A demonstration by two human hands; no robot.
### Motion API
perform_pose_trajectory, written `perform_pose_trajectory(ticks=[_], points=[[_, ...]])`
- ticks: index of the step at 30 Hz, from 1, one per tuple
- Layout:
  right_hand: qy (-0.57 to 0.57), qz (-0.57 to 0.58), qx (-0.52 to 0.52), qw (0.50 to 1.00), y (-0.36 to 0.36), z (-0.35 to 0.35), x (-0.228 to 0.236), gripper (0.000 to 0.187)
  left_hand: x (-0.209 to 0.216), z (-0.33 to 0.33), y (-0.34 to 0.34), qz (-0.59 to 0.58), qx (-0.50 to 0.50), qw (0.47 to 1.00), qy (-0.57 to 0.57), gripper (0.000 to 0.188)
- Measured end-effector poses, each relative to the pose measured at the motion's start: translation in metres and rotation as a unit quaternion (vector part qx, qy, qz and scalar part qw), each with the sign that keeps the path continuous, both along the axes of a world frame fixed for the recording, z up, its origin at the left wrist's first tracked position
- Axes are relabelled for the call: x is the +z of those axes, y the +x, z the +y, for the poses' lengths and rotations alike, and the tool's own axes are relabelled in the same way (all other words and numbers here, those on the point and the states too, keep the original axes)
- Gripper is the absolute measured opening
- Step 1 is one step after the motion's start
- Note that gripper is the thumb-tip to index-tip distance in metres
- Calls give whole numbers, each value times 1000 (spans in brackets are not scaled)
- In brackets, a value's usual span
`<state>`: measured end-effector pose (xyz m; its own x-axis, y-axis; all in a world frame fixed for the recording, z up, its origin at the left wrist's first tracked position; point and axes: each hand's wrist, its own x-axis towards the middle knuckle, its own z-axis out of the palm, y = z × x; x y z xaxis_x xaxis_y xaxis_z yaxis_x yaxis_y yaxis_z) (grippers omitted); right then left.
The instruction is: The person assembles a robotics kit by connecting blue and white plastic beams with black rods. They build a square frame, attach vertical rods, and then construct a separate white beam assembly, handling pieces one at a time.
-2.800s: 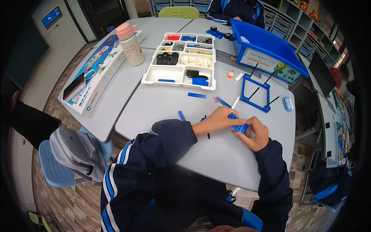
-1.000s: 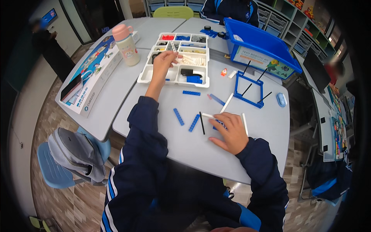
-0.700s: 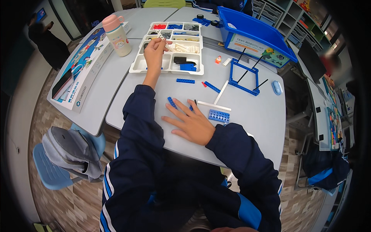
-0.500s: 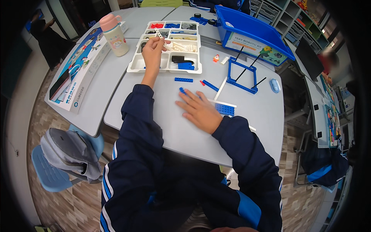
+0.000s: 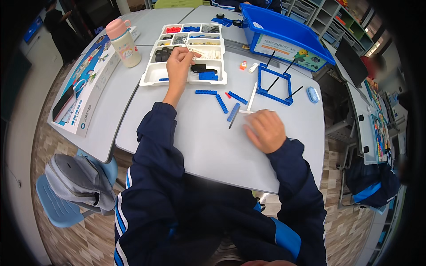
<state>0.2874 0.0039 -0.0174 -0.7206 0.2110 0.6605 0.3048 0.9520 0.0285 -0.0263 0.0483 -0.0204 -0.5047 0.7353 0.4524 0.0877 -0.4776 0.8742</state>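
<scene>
The pale grey desk point(image 5: 213, 153) carries all parts noted; places are given from the white sorting tray point(image 5: 155, 71) on it. The blue bin point(image 5: 250, 26) stands to the right of the tray, and the open blue frame point(image 5: 275, 98) lies right of the tray on its near side; both keep the places they held half a second earlier. The right hand point(image 5: 267, 131) has shifted farther right of the tray than in the previous view; the blue studded plate then seen beside it no longer shows. That hand is palm down, fingers curled, thumb toward the left, outline blurred; whether its grip is closed on anything cannot be told. The left hand point(image 5: 179, 64) remains over the middle of the tray, forearm extended forward, wrist above the near edge; its grip is clamped, thumb against fingers, on a white perforated beam point(image 5: 185, 43) standing up above the tray's compartments. A plain white strip point(image 5: 253, 96) lies right of the tray on the near side. Nearer than the tray, a blue brick point(image 5: 233, 112) and a thin black rod point(image 5: 232, 122), previously covered by the right hand, are exposed. A small red piece point(image 5: 228, 95) lies just right of the tray's near corner.
</scene>
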Motion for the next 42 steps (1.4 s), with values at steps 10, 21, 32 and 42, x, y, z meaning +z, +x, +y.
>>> perform_pose_trajectory(ticks=[10,21,32,42], points=[[-130,-66,-169,975,56,25,14,12,-7,-9,47,117,31,993,-6,9],[-448,-198,-198,849,99,36,19,19,-18,-33,91,445,-154,877,-97,29],[-488,-62,-143,859,86,25,35,16,-16,-50,130,584,-84,807,-26,19],[-620,89,-79,775,54,14,10,19,-14,-53,119,438,-108,874,-179,20]])
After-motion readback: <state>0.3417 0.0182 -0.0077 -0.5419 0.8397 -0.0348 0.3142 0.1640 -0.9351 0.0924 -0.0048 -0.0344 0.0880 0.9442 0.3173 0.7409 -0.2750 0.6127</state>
